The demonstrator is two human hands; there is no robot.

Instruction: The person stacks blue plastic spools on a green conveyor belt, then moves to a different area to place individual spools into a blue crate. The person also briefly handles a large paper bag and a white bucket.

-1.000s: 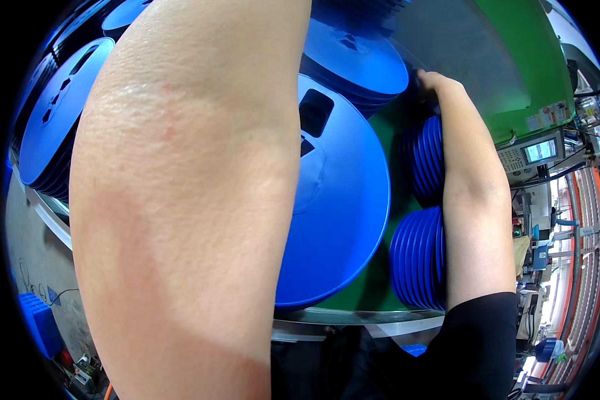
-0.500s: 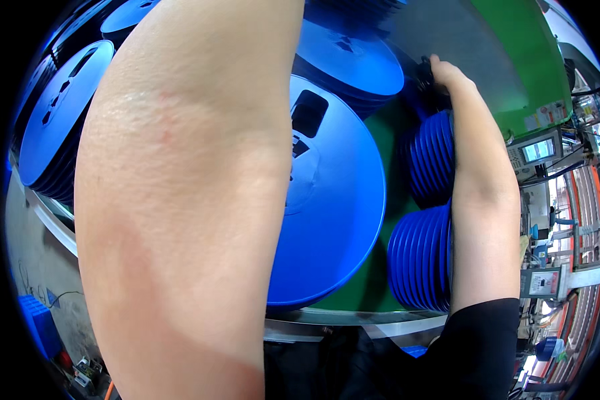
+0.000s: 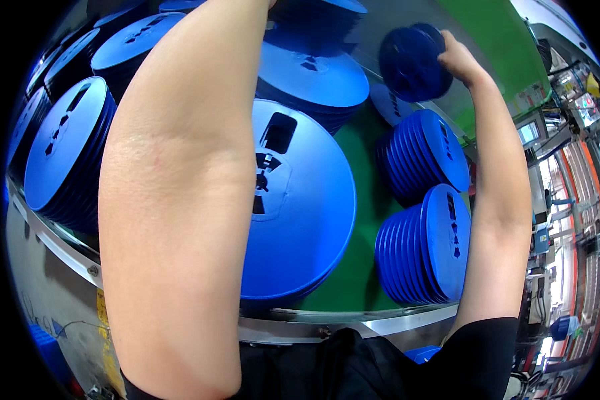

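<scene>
Green tabletop [image 3: 353,280] crowded with blue reel stacks [image 3: 423,243]. Right hand [image 3: 457,57] lifts a small stack of dark-blue reels [image 3: 413,60], grip pinching its edge; reels could slip and scatter. Left hand's grip hidden, cannot tell.

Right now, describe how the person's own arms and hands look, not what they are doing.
Both arms are bare from wrist to upper arm. The left arm fills the near view; its hand is out of frame. The right arm ends in a bare right hand, with no glove, watch or ring visible. A black short sleeve covers its upper part.
</scene>
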